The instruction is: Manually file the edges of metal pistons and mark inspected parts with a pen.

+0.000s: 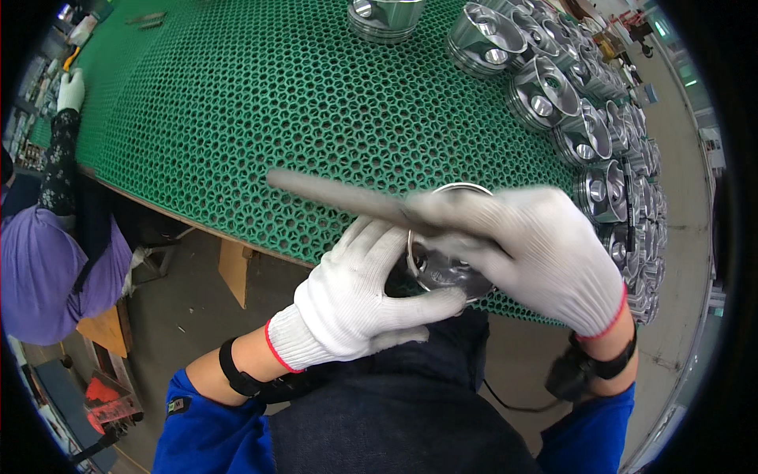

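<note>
Near the front edge of the green mat, a shiny metal piston (pixel 450 275) has its hollow end facing up. Around its left and near side is my left hand (pixel 355 296), in a white knit glove, with the thumb pressed along the rim. Over the piston, my right hand (pixel 541 253), gloved the same way, is closed on a long grey bar that looks like a file (pixel 332 193). The file is smeared by motion and points to the left across the piston. Its grip end is hidden in my fingers, and the right hand covers part of the piston.
Many more pistons (pixel 545 95) stand in rows along the right side of the green honeycomb mat (pixel 300 103). One piston (pixel 385 17) stands apart at the far edge. At the left, a co-worker's gloved hand (pixel 71 91) rests by the mat. A red object (pixel 106 395) lies lower left.
</note>
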Motion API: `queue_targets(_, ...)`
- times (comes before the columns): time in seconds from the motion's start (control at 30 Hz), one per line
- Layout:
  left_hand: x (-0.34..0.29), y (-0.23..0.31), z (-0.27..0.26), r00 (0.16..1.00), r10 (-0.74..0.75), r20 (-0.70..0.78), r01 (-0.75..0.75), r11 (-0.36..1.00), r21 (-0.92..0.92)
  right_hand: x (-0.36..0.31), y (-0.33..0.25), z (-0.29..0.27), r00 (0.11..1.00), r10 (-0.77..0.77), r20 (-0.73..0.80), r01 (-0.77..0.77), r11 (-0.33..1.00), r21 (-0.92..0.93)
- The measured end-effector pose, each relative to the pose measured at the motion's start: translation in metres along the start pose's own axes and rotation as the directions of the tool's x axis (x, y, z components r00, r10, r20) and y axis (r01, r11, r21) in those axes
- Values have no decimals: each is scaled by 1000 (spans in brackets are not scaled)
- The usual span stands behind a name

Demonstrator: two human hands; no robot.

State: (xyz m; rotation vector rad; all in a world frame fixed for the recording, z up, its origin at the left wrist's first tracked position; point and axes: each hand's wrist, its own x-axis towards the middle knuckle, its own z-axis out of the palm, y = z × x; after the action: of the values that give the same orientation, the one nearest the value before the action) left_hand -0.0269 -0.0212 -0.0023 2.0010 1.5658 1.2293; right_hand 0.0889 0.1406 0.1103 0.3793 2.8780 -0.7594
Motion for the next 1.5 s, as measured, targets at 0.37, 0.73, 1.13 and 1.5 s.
queue_targets(0.37,6,30,-7,966,-253,-48,251,889,383,-104,108,37,853,193,-484,-341,910,-237)
queue_targets(0.73,39,44,3,998,5,69,-37,881,472,-245,162,52,316,224,-922,-469,882,53)
queue_targets(1.13,-31,-92,-158,845,-143,-515,492,584,646,-249,160,10,441,767,-467,-37,535,844)
queue_targets(1.5,53,46,11,988,141,58,-137,989,-58,-200,70,54,728,573,-376,515,-96,852)
